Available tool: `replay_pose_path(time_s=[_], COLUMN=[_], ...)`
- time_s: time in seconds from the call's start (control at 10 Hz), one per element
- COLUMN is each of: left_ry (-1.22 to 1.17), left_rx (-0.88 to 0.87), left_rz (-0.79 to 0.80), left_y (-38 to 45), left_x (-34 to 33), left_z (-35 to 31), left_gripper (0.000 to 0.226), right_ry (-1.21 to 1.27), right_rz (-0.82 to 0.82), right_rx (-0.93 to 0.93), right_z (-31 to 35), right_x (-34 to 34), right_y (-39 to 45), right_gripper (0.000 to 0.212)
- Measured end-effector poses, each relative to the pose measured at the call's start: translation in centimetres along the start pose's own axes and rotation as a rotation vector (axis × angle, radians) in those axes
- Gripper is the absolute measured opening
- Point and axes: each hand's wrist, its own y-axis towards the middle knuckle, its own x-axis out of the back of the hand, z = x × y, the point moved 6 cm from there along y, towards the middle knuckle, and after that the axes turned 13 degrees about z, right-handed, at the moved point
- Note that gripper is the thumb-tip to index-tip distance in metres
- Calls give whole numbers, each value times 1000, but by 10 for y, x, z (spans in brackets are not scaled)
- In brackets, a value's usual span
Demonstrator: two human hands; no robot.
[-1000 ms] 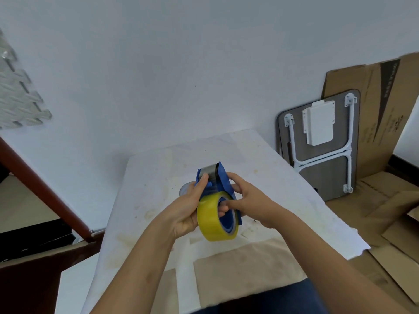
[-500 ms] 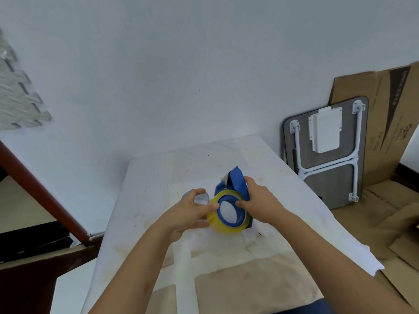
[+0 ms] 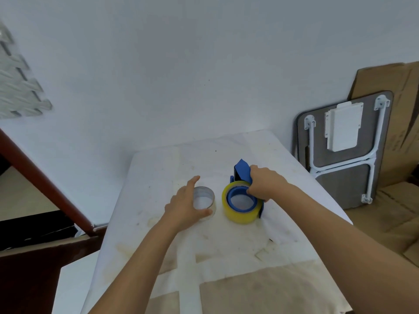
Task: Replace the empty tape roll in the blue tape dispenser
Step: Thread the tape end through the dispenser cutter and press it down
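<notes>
The blue tape dispenser (image 3: 241, 170) lies on its side on the white-covered table (image 3: 226, 245), with a yellow tape roll (image 3: 238, 217) seated around its blue hub. My right hand (image 3: 264, 185) grips the dispenser's upper part and handle. Left of it stands the empty clear tape core (image 3: 203, 200), upright on the table. My left hand (image 3: 186, 205) curls around the core's left and near side, thumb at the front, fingers spread around its far side.
A folded grey table with white legs (image 3: 344, 155) leans on the wall at right, with flattened cardboard (image 3: 396, 109) behind and below it. A dark red wooden beam (image 3: 45, 184) runs along the left. The table's right edge drops off near my right forearm.
The dispenser with the yellow roll came down from my hands onto the table. My left hand let go of it and moved left to the clear core; my right hand stays on the dispenser.
</notes>
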Motion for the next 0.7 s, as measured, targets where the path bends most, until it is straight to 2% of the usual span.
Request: replay_pose_path(time_s=[0.3,0.5,0.7], left_ry=[9,-30,42], left_rx=[29,33,7], left_rz=[-74,-60,-106], left_y=[28,38,29], left_x=[2,4,13], left_z=[2,2,-6], left_gripper=[91,91,87], right_ry=[-62,-88,-30], right_rz=[-16,0,-14], right_rx=[3,-13,34], right_z=[13,11,0], right_x=[9,7,2], right_y=[22,29,30], right_gripper=[41,40,56])
